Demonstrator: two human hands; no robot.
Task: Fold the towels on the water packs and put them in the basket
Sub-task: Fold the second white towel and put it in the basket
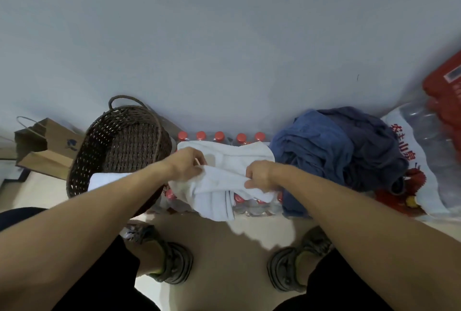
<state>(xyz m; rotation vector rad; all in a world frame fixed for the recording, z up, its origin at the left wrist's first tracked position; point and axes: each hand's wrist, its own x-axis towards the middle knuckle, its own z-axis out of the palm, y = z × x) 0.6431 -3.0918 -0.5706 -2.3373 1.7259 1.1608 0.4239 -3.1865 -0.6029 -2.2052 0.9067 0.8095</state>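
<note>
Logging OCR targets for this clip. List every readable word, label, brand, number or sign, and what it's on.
"农夫山泉": red characters, running vertically on the white plastic water pack wrap at the right; the upper characters are partly cut off and blurred.
Red pack at the far right: pale label panel, print too blurred to read.
Brown paper bag at the left: dark blue logo, no legible letters.
White towel, basket, red bottle caps: no text.

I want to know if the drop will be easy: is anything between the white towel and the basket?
Nothing visible blocks it. The white towel, gripped by the left hand and right hand, lies beside the open-topped basket. A white cloth already lies at its near rim.
</note>
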